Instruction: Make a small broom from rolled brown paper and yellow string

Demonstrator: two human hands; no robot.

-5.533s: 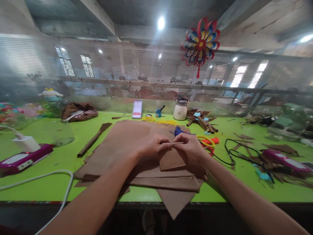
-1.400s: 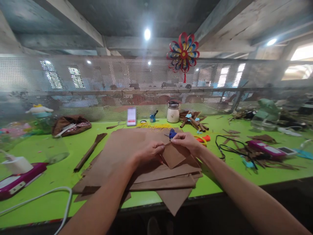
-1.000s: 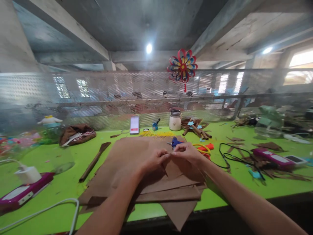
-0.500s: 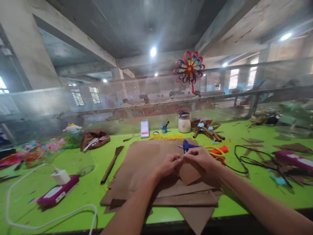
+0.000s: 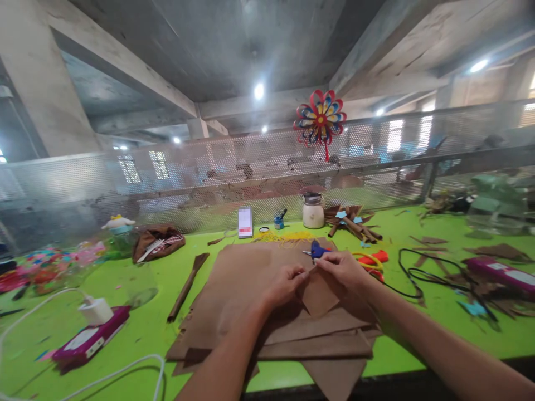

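Note:
A small piece of brown paper [image 5: 321,294] hangs between my two hands, over a stack of larger brown paper sheets [image 5: 246,273]. My right hand [image 5: 343,270] pinches its upper edge with thumb and fingertips. Beside it, my left hand [image 5: 288,283] has its fingers curled together at the paper's left edge. The fingertips of both hands nearly meet, and the exact grip there is partly hidden. Just behind my right hand lies a blue tool with a pointed metal tip [image 5: 316,249], its rear part covered by the hand.
Left of the stack are a rolled brown paper stem [image 5: 188,287] and a purple power strip [image 5: 90,340] with a white charger. A phone [image 5: 245,223], an ink-blue bottle [image 5: 278,221] and a lidded jar [image 5: 313,211] stand behind. Red-orange handles [image 5: 376,259] and a black cable [image 5: 412,270] lie right.
The view has shifted slightly, so the scene sits a little further left. Both hands stay at the small paper, with hardly any change in their fingers.

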